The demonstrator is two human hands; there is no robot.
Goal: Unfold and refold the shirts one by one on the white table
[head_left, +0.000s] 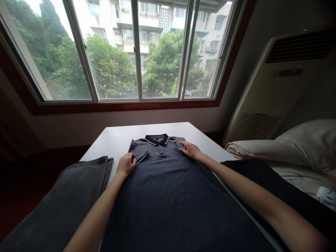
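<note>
A dark navy polo shirt (162,196) lies flat and face up on a white table (118,141), its black collar (156,139) at the far end. The placket shows several buttons. My left hand (126,165) rests on the shirt beside the white-trimmed sleeve (138,152), its fingertips at the sleeve's hem. My right hand (190,150) lies on the opposite shoulder, fingers pointing left, and covers part of the cloth. Neither hand visibly grips anything. The other sleeve is hidden or folded out of sight.
A folded dark grey cloth (65,199) lies along the table's left side. On the right is a bed with a pillow (288,147) and dark fabric (275,178). A floor-standing air conditioner (275,84) stands beyond it, below and right of a large window (112,52).
</note>
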